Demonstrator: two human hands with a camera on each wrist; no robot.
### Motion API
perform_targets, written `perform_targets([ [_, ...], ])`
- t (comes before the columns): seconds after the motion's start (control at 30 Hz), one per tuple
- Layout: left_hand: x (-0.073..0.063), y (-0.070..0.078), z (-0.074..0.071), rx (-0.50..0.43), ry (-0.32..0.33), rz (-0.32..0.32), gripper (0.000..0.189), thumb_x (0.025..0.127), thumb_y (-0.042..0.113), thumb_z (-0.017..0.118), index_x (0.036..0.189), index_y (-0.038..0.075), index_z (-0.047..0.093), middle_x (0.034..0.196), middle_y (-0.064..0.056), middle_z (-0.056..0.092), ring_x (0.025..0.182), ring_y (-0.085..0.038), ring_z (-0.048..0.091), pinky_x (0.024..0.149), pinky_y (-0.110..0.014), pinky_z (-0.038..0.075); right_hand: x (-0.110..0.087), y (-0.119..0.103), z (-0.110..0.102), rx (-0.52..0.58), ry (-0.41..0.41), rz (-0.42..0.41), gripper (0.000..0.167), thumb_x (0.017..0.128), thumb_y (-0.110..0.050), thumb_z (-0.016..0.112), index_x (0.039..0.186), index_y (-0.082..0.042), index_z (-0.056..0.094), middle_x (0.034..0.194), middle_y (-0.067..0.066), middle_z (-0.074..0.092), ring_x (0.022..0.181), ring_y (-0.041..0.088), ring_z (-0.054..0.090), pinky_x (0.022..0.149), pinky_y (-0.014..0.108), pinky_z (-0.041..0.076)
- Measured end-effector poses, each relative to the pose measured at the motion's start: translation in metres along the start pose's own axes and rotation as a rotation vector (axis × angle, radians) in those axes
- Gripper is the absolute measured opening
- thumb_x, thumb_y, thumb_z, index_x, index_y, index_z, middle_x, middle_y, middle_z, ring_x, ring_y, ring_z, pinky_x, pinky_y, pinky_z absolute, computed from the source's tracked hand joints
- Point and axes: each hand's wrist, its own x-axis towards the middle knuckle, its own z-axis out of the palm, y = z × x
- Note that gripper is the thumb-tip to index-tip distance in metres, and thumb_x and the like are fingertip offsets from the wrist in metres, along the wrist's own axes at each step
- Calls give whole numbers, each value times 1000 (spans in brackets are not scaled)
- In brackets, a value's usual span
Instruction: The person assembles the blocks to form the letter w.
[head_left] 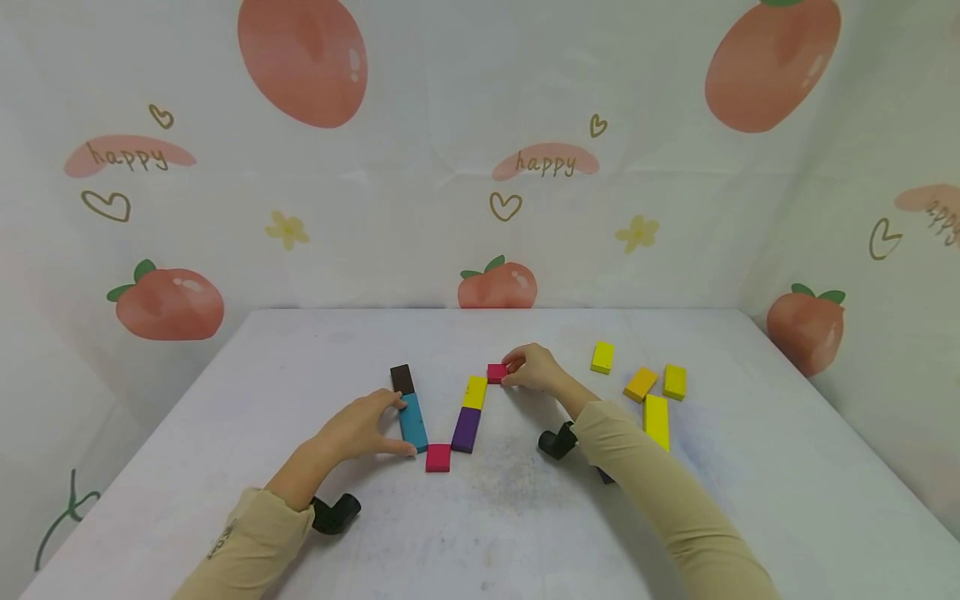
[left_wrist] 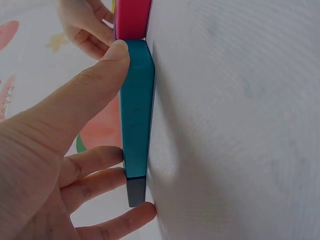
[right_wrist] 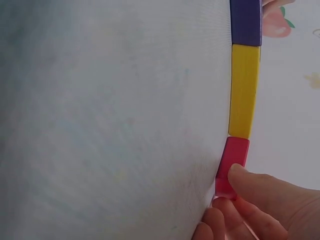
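Observation:
My right hand [head_left: 534, 368] pinches a small red block [head_left: 497, 373] between thumb and fingers. In the right wrist view this red block [right_wrist: 234, 156] stands at the end of a yellow block [right_wrist: 244, 90], with a purple block [right_wrist: 246, 22] beyond. My left hand [head_left: 363, 429] rests along a blue block [head_left: 412, 421]. The left wrist view puts the thumb at the block's near end, two fingertips on its far part, and another fingertip by the dark brown block [head_left: 402, 379]. A second red block [head_left: 438, 457] lies between the blue and purple blocks, at the bottom of a V-like row.
On the right lie loose yellow blocks, one [head_left: 602, 357] farther back and a long one [head_left: 656, 421] partly behind the right sleeve, plus an orange block [head_left: 641, 384]. A dark block [head_left: 605, 476] shows beneath that sleeve. Black wrist devices [head_left: 336, 514] hang at both cuffs.

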Motion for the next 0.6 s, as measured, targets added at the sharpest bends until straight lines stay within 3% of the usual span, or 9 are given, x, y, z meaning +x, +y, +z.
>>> perform_targets([
  [0.3, 0, 0, 1, 20, 2, -8, 72, 69, 41, 79, 123, 0, 54, 132, -19, 52, 123, -38, 48, 102, -52, 42, -7, -1, -7, -20, -4, -48, 37, 82, -15, 70, 117, -5, 61, 104, 12, 66, 94, 22, 55, 82, 31, 51],
  [0.6, 0, 1, 1, 25, -4, -12, 71, 69, 41, 79, 122, 0, 55, 132, -20, 52, 123, -38, 48, 102, -53, 42, -13, 6, -28, -39, 34, -54, 38, 83, -18, 68, 118, -3, 61, 108, 15, 66, 101, 26, 54, 83, 33, 52],
])
